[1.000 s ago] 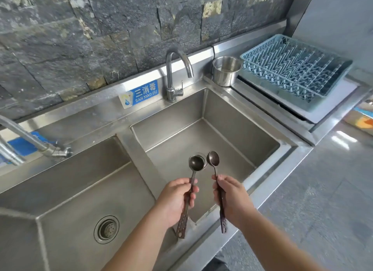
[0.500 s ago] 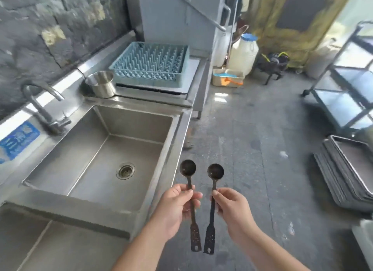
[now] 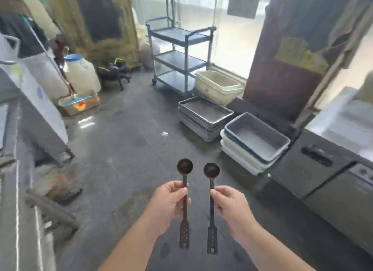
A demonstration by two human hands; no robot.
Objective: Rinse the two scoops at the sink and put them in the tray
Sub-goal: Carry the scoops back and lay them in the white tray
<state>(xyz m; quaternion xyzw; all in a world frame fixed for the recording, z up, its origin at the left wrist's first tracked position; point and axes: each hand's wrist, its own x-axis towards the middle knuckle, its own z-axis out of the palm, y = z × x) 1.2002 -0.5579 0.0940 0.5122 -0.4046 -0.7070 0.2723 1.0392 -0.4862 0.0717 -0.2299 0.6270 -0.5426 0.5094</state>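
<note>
While carried over the floor, well short of the stacked trays (image 3: pixel 205 117): left hand (image 3: pixel 171 202) pinching left scoop (image 3: pixel 184 192) mid-handle, right hand (image 3: pixel 230 206) pinching right scoop (image 3: pixel 211 198) likewise. Probably light, stiff metal, slippery if wet; best gripped mid-handle.

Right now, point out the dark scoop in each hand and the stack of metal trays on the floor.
Left-hand dark scoop (image 3: pixel 184 166): head view, on its bowl.
Right-hand dark scoop (image 3: pixel 211 170): head view, on its bowl.
Stack of metal trays (image 3: pixel 198 124): head view, on its front side.

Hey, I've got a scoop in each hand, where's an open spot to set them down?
Top metal tray of the floor stack looks bare, as do the grey tub beside it and the cart's shelves. The floor along the far wall is crowded with bins and jugs.
</note>
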